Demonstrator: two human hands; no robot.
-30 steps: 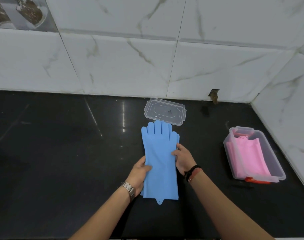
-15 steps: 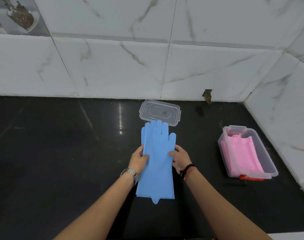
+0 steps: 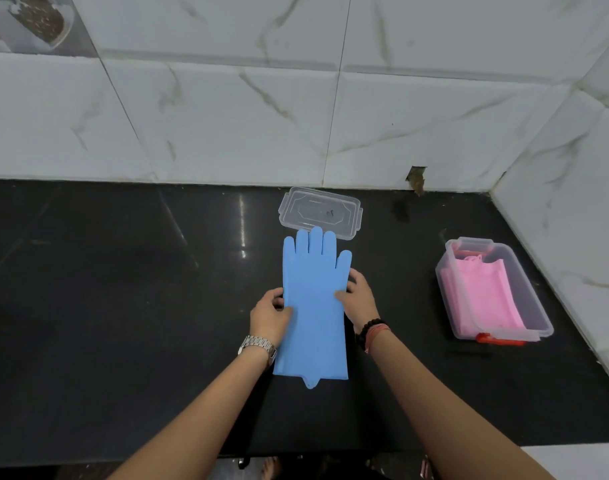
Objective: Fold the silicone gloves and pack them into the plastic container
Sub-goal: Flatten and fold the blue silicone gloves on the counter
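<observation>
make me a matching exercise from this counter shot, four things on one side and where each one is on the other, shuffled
Things:
1. blue glove
2. clear lid
3. pink gloves
4. wristwatch

Places:
A. inside the plastic container at the right
B. on the left hand's wrist
C. flat on the black counter, a hand at each side
D. by the wall, just beyond the blue fingertips

Pairs: 1-C, 2-D, 3-A, 4-B

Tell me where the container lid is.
In the head view the clear lid lies on the counter by the wall, just beyond the blue glove fingertips.
</observation>
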